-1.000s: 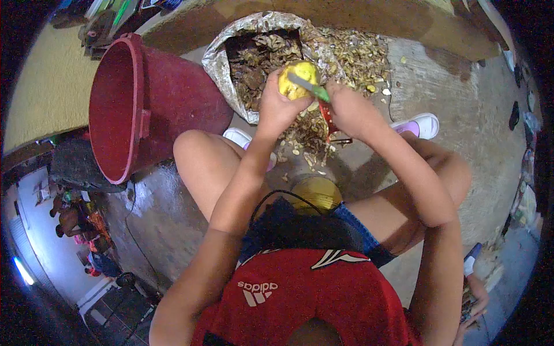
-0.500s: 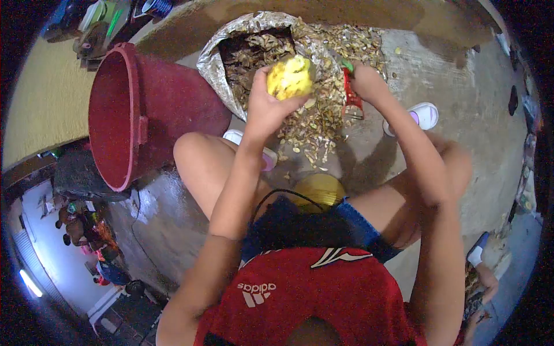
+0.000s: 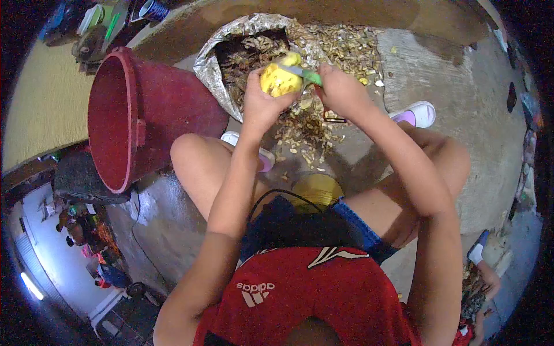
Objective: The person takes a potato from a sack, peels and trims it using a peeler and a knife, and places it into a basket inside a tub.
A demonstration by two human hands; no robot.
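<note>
My left hand (image 3: 266, 106) is wrapped round a yellow fruit (image 3: 281, 82) with brown patches, its exact kind unclear, over the mouth of a whitish sack (image 3: 209, 64). A lighter cut area shows at the fruit's top. My right hand (image 3: 344, 92) grips a small knife (image 3: 311, 77) with a green part by the fingers; its greyish blade lies against the fruit's upper right. Below that hand a red piece (image 3: 323, 104) shows, partly hidden. Brownish peelings fill the sack, and more scraps (image 3: 311, 135) are strewn on the floor beneath my hands.
A large red tub (image 3: 173, 106) lies tipped on its side at left, its opening facing left. Between my legs is a yellowish round thing (image 3: 316, 190). A low wall (image 3: 369, 11) runs behind the sack. Other people (image 3: 86, 236) are at far left; a person's arm (image 3: 489, 279) shows at right.
My right hand has moved left and up to the fruit, bringing the knife blade onto it. My left hand and the fruit have shifted slightly left.
</note>
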